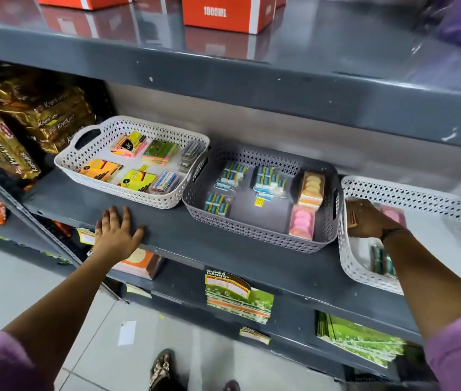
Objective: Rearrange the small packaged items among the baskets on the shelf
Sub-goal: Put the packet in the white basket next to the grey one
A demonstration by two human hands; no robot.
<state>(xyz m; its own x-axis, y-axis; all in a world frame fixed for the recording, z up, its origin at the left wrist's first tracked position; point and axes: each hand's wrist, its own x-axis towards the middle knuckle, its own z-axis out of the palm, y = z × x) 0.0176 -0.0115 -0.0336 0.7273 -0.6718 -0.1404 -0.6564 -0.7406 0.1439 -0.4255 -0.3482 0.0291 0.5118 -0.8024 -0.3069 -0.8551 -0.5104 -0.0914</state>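
Now | grey shelf (167, 230), tiled floor (12, 277) | left hand (118, 235) flat, spread | right hand (370, 218) in white basket (421, 193), grip unclear

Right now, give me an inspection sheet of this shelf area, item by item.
Surface: dark grey shelf, scuffed paint.
Job's things: left white basket holds sticky-note packs; grey basket holds blue-and-white packs and two pink-orange packs; right white basket holds a pink pack and a blue pack.
Clutter: gold snack packs at left; green flyers on the shelf below.
Grippers: left hand flat on the shelf edge, empty; right hand inside the right white basket, grip unclear.
Cables: nothing seen.
Surroundings: orange boxes on the upper shelf; tiled floor.
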